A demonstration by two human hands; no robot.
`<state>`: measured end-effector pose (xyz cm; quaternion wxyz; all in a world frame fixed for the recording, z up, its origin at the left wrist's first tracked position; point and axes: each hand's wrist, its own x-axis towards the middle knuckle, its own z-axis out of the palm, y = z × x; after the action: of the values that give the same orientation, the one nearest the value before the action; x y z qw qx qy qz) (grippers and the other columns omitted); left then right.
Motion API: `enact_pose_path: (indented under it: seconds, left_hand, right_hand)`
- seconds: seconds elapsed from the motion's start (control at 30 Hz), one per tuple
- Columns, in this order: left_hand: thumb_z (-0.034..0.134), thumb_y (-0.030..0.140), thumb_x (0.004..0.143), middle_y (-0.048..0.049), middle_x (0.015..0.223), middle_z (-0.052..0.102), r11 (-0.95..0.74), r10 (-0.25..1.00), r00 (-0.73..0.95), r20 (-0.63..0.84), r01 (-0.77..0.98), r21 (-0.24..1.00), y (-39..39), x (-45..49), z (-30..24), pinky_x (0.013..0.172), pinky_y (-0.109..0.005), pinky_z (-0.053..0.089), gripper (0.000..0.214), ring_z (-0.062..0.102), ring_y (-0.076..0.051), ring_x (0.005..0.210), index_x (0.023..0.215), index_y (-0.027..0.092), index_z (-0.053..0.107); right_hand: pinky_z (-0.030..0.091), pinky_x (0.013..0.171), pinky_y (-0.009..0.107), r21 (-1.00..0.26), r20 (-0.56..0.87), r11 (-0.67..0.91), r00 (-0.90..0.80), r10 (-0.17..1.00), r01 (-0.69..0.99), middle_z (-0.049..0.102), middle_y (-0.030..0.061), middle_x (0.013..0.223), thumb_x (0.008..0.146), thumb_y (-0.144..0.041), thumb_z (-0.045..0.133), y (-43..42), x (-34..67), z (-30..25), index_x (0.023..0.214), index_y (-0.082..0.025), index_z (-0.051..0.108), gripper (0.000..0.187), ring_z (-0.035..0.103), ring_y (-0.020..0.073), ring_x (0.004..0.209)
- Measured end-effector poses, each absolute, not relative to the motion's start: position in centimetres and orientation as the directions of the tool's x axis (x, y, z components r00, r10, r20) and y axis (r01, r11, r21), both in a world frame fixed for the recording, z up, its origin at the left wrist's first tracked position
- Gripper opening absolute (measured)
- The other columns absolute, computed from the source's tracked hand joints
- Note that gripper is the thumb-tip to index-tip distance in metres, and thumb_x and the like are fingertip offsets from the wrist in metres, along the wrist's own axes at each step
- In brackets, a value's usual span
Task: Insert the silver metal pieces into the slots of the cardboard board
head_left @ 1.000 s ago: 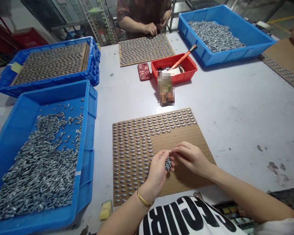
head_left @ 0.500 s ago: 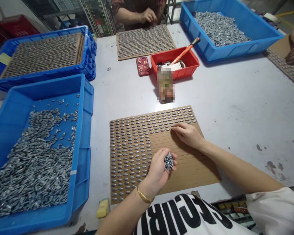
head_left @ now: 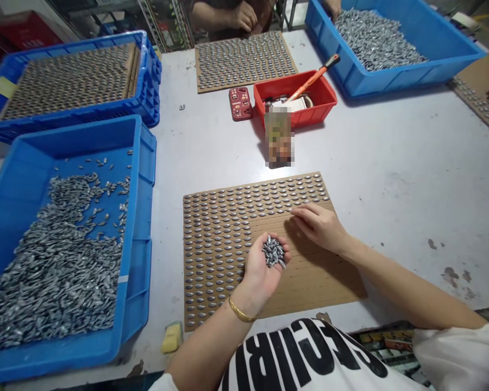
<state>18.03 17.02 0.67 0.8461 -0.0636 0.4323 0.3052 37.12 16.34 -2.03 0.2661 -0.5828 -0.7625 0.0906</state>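
Observation:
My left hand (head_left: 264,271) is cupped palm up over the middle of a cardboard sheet (head_left: 309,277), holding a heap of small silver metal pieces with pointed ends (head_left: 273,251). Rows of the same pieces sit along the sheet's slits, covering its left part and several rows at the far side; bare cardboard shows at the centre and right. My right hand (head_left: 320,225) is at the end of one far row, thumb and forefinger pinched together at the sheet. Whatever lies between those fingertips is hidden.
A blue bin (head_left: 140,217) of loose pieces stands left, below a blue crate (head_left: 149,81) of filled sheets. Ahead are a red tray (head_left: 309,117), a dark red case (head_left: 240,104) and another filled sheet (head_left: 244,60). Co-workers' hands show near another blue bin (head_left: 391,81) and at right.
My left hand has tilted its palm further up, spreading the heap into view. My right hand has shifted slightly right along the row. A co-worker's hand now shows at the far bin.

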Motion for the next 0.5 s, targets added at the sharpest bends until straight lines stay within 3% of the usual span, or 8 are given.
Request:
enact_pose_path:
  seconds: [0.1,0.17,0.5]
  left_hand:
    - [0.054,0.023,0.082,-0.0056,0.072,0.062,0.723,0.521,0.391,-0.759,-0.674,0.149,17.8,18.3,0.9,0.066,-0.029,0.052,0.011,0.062,-0.017,0.068,0.076,0.015,0.058]
    - [0.053,0.023,0.083,-0.0059,0.072,0.062,0.678,0.554,0.37,-0.746,-0.72,0.148,18.1,18.6,0.8,0.07,-0.032,0.053,0.013,0.063,-0.018,0.07,0.074,0.015,0.058]
    - [0.051,0.018,0.082,-0.0094,0.081,0.065,0.637,0.587,0.301,-0.752,-0.745,0.198,18.1,19.5,0.6,0.084,-0.04,0.052,0.013,0.066,-0.023,0.086,0.073,0.014,0.06]
  right_hand:
    - [0.051,0.068,0.029,-0.629,0.279,0.339,-0.203,0.938,0.699,0.064,0.0059,0.089,0.09,-0.02,0.053,13.8,35.3,-0.5,0.107,-0.022,0.059,0.019,0.06,0.0169,0.076]
    - [0.052,0.072,0.031,-0.695,0.248,0.365,-0.269,0.931,0.619,0.063,0.0069,0.093,0.089,-0.019,0.054,12.3,34.0,-0.1,0.111,-0.022,0.057,0.022,0.061,0.0178,0.083]
    - [0.052,0.078,0.032,-0.817,0.154,0.185,-0.103,0.983,0.546,0.064,0.0062,0.1,0.091,-0.015,0.049,11.0,31.6,-1.2,0.111,-0.024,0.058,0.023,0.062,0.0178,0.09]
